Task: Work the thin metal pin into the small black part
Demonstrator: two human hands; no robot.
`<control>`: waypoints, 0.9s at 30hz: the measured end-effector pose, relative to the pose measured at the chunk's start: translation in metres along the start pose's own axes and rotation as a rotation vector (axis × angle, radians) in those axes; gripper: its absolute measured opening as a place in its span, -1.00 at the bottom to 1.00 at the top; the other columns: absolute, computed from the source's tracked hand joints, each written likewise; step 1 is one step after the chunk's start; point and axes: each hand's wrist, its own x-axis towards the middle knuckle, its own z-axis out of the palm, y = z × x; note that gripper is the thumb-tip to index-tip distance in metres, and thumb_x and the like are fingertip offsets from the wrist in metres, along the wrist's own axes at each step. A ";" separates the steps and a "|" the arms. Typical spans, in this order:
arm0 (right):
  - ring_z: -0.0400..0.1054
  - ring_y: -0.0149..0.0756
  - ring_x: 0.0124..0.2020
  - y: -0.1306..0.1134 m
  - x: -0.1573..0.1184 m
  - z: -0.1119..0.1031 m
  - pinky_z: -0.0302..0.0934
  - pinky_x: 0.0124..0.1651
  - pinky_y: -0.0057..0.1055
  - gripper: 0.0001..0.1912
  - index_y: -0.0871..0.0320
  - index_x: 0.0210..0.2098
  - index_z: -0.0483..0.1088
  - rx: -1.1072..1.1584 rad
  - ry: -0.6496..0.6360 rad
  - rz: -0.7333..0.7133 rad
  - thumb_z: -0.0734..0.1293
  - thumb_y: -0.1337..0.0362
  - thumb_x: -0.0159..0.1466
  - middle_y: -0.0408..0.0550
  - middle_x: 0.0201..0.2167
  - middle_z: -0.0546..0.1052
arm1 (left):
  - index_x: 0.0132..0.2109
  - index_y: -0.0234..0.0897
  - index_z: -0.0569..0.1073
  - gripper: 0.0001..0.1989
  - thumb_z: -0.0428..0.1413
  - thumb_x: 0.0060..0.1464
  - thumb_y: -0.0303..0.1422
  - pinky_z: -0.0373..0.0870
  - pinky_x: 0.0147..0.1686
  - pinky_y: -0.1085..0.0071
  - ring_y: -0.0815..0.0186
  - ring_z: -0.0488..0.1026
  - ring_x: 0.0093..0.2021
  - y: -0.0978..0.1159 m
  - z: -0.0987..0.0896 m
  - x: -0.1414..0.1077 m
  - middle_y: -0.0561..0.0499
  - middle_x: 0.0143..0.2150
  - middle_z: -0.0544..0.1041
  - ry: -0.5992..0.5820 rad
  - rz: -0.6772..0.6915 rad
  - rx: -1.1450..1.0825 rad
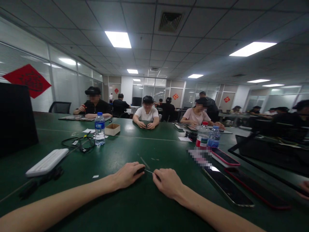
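Near the front middle of the green table [120, 161], my left hand [127, 175] is closed around a small dark object [141, 170], mostly covered by the fingers. My right hand [169, 182], also closed, grips a thin light rod [149, 171] like a tool's shaft. The rod reaches left from my right fingers to the dark object; whether it enters or only touches it, I cannot tell. Any handle inside my right hand is hidden. Just beyond the hands lies a narrow clear strip [145, 162], and a white scrap [95, 176] is left of my left forearm.
A white power strip [47, 162], coiled black cable [79, 141], water bottle [99, 129] and small box [112, 129] stand left. Rightward are two bottles [202, 135], several phones [228, 185] and a dark screen [270, 154]. People [146, 114] sit across the table.
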 end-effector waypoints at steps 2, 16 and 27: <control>0.33 -0.44 -0.50 0.003 0.000 0.000 0.17 -0.36 -0.52 -0.62 0.15 -0.32 0.44 0.014 -0.008 -0.021 0.06 0.18 0.39 -0.12 -0.46 0.49 | 0.09 -0.22 0.37 -0.66 -0.05 0.25 -0.20 0.37 -0.22 0.39 0.29 0.45 -0.20 0.000 -0.001 -0.001 -0.07 -0.13 0.48 -0.011 0.005 0.002; 0.27 -0.44 -0.53 -0.020 -0.005 0.006 0.04 -0.45 -0.50 -0.63 0.14 -0.31 0.47 -0.018 0.062 -0.386 0.07 0.19 0.35 -0.08 -0.48 0.48 | -0.02 -0.25 0.43 -0.68 -0.07 0.26 -0.18 0.33 -0.25 0.39 0.26 0.44 -0.23 0.000 -0.003 0.002 -0.07 -0.21 0.47 -0.059 0.024 0.035; 0.31 -0.43 -0.51 0.001 0.000 0.002 0.12 -0.39 -0.52 -0.60 0.16 -0.31 0.46 0.010 0.030 -0.008 0.05 0.16 0.39 -0.09 -0.45 0.51 | -0.02 -0.24 0.43 -0.67 -0.08 0.25 -0.16 0.33 -0.26 0.38 0.27 0.44 -0.25 0.000 -0.003 0.001 -0.07 -0.17 0.48 -0.040 0.016 0.026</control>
